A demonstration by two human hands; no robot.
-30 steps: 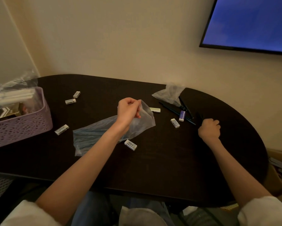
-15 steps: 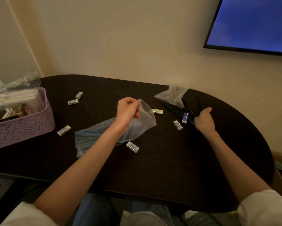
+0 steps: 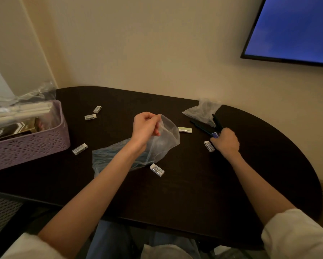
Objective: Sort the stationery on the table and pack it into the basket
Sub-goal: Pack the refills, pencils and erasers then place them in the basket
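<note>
My left hand (image 3: 145,126) pinches the open mouth of a clear plastic bag (image 3: 164,144) that lies across the middle of the dark table (image 3: 194,193). My right hand (image 3: 225,142) curls over dark pens (image 3: 215,123) and a small blue eraser (image 3: 215,134) at the right. Several white erasers lie scattered: one by the bag (image 3: 157,170), one beside my right hand (image 3: 209,146), one behind the bag (image 3: 185,129), one near the basket (image 3: 80,148), two at the back left (image 3: 90,117). The purple basket (image 3: 29,144) stands at the left edge.
A second crumpled clear bag (image 3: 201,111) lies at the back right beside the pens. The basket holds white tubes and a dark box under loose plastic wrap (image 3: 32,94). A blue screen (image 3: 295,28) hangs on the wall above the table's right end.
My right hand has moved left and away from me onto the pens and closed over them. My left hand has kept its pinch on the bag's mouth.
</note>
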